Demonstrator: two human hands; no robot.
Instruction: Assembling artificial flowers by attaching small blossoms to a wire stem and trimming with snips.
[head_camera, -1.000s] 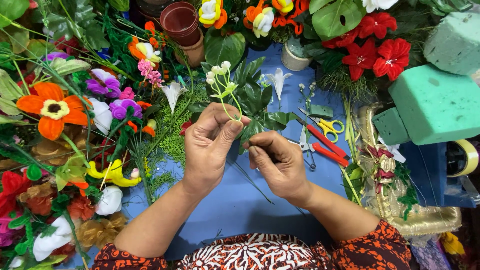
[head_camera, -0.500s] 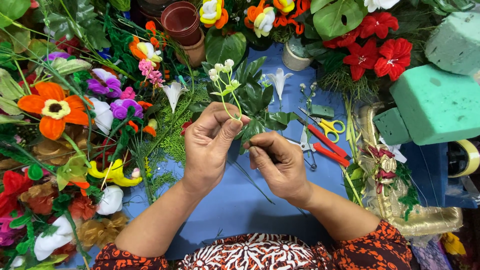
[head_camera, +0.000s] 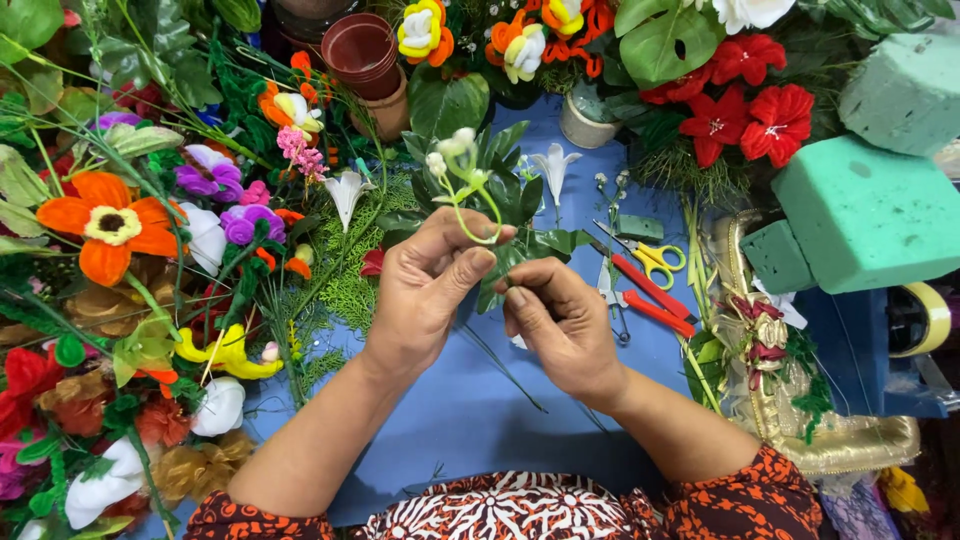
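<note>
Left hand (head_camera: 425, 290) pinches your white bud sprig (head_camera: 462, 170); right hand (head_camera: 565, 325) pinches its stem low, mid-assembly, needing a steady twist.

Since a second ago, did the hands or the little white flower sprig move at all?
Almost nothing changed. The left hand still pinches the thin green stem of the small white bud sprig, and the right hand still grips lower down beside it. The sprig only shifted very slightly. The red-handled pliers and yellow-handled scissors stayed put.
</note>
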